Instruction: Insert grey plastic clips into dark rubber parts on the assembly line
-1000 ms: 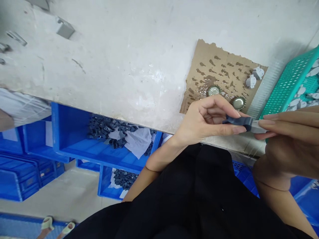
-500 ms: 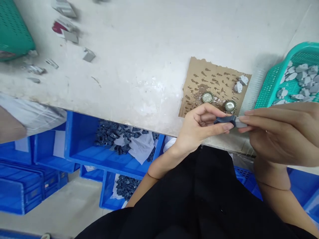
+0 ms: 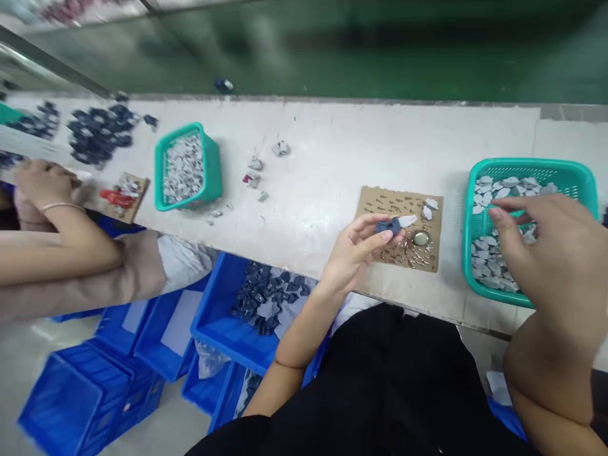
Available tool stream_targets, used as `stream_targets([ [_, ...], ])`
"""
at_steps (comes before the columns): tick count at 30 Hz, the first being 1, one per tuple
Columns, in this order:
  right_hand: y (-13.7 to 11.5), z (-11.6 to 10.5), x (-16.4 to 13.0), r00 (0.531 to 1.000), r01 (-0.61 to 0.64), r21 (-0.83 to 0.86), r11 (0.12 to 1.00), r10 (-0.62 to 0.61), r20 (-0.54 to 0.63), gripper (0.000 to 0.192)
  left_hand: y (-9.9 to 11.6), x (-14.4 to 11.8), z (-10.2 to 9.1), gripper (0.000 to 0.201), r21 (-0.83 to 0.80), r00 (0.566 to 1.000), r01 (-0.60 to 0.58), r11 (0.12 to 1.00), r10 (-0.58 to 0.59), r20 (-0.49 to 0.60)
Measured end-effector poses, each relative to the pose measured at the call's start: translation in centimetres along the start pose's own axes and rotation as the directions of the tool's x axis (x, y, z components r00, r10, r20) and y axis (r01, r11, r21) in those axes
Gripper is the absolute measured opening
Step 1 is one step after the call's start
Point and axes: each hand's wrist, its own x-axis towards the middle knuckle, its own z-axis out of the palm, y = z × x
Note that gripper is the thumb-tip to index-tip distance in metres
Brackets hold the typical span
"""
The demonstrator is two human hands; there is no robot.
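Left hand (image 3: 351,253) pinches a dark blue part (image 3: 387,226) between thumb and fingers, over the near side of a cardboard sheet (image 3: 375,197); a pale grey tip (image 3: 407,221) juts from the part's right end. Right hand (image 3: 560,253) hangs over a green basket (image 3: 467,259) of grey pieces (image 3: 489,256), fingers loosely bent, with a gap between thumb and fingers.

The left forearm slants up and to the right from the lower middle; the right one rises from the lower right corner, its hand turned toward the left.

On the cardboard, spotted with wet drops, are a round metal cap (image 3: 420,238) and, farther back, two grey bits (image 3: 429,208). Across the white worktop (image 3: 323,171) stand loose grey parts (image 3: 254,163), another green basket (image 3: 215,171) and a dark pile (image 3: 97,136), near a co-worker's hands (image 3: 42,187). Blue bins (image 3: 232,342) sit below the edge; a green panel (image 3: 332,57) runs behind.
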Motion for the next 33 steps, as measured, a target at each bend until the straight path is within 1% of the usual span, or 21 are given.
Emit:
stream_targets([
  [1, 0.7, 0.2, -0.3, 0.992, -0.036, -0.062, 0.997, 0.043, 0.123, 0.037, 0.5, 0.5, -0.2, 0.037, 0.038, 1.0, -0.017, 0.999, 0.018, -0.01],
  [2, 1.3, 0.6, -0.5, 0.97, -0.051, -0.115, 0.992, 0.077, 0.23, 0.041, 1.0, 1.2, -0.4, 0.035, 0.076, 0.999, -0.034, 0.997, 0.036, -0.022],
  [3, 1.7, 0.9, -0.7, 0.936, -0.046, -0.155, 0.987, 0.097, 0.338, 0.042, 1.5, 2.1, -0.6, 0.033, 0.115, 0.998, -0.049, 0.992, 0.053, -0.039],
  [4, 1.8, 1.2, -0.9, 0.902, -0.038, -0.182, 0.983, 0.112, 0.417, 0.04, 2.1, 3.2, -0.7, 0.031, 0.156, 0.996, -0.054, 0.986, 0.063, -0.057],
  [6, 1.5, 1.6, -0.8, 0.853, -0.036, -0.216, 0.976, 0.143, 0.501, 0.035, 3.5, 6.1, -0.8, 0.027, 0.238, 0.994, -0.023, 0.971, 0.047, -0.098],
  [8, 0.8, 1.5, -0.5, 0.832, -0.061, -0.237, 0.97, 0.181, 0.525, 0.031, 5.0, 9.5, -0.4, 0.023, 0.357, 0.988, 0.03, 0.934, 0.027, -0.152],
  [9, 0.4, 1.4, -0.3, 0.824, -0.071, -0.239, 0.968, 0.192, 0.533, 0.03, 5.8, 11.3, 0.0, 0.022, 0.425, 0.983, 0.042, 0.904, 0.038, -0.179],
  [11, -0.1, 1.1, 0.0, 0.805, -0.072, -0.229, 0.971, 0.193, 0.561, 0.027, 7.1, 14.8, 1.0, 0.024, 0.548, 0.97, 0.018, 0.837, 0.118, -0.213],
  [14, -0.4, 1.0, 0.2, 0.801, -0.047, -0.187, 0.981, 0.149, 0.58, 0.029, 8.4, 19.5, 3.1, 0.031, 0.663, 0.941, -0.08, 0.744, 0.275, -0.195],
  [17, -0.3, 1.5, 0.3, 0.815, -0.05, -0.165, 0.985, 0.135, 0.563, 0.029, 9.0, 23.4, 5.2, 0.035, 0.755, 0.904, -0.156, 0.637, 0.4, -0.151],
  [19, -0.4, 1.8, 0.3, 0.821, -0.072, -0.162, 0.984, 0.151, 0.551, 0.032, 8.9, 25.6, 6.1, 0.037, 0.808, 0.879, -0.165, 0.565, 0.456, -0.14],
  [21, -0.4, 2.0, 0.3, 0.821, -0.094, -0.163, 0.982, 0.17, 0.546, 0.035, 8.7, 27.5, 6.6, 0.037, 0.853, 0.856, -0.146, 0.501, 0.497, -0.145],
  [23, -0.4, 2.2, 0.4, 0.816, -0.107, -0.162, 0.981, 0.18, 0.549, 0.037, 8.4, 28.8, 6.5, 0.033, 0.89, 0.837, -0.115, 0.442, 0.525, -0.153],
  [25, -0.5, 2.2, 0.4, 0.811, -0.113, -0.161, 0.98, 0.185, 0.556, 0.039, 8.1, 29.6, 6.3, 0.026, 0.919, 0.825, -0.084, 0.386, 0.544, -0.153],
  [28, -0.5, 2.4, 0.4, 0.801, -0.131, -0.172, 0.976, 0.206, 0.562, 0.048, 8.0, 29.6, 5.7, 0.018, 0.951, 0.805, -0.061, 0.304, 0.578, -0.133],
  [31, -0.5, 2.5, 0.4, 0.789, -0.164, -0.196, 0.967, 0.248, 0.562, 0.053, 8.1, 28.0, 5.1, 0.02, 0.967, 0.79, -0.094, 0.236, 0.609, -0.071],
  [33, -0.4, 2.4, 0.4, 0.78, -0.18, -0.206, 0.962, 0.267, 0.566, 0.052, 8.2, 25.7, 4.5, 0.024, 0.97, 0.792, -0.128, 0.208, 0.609, -0.026],
])
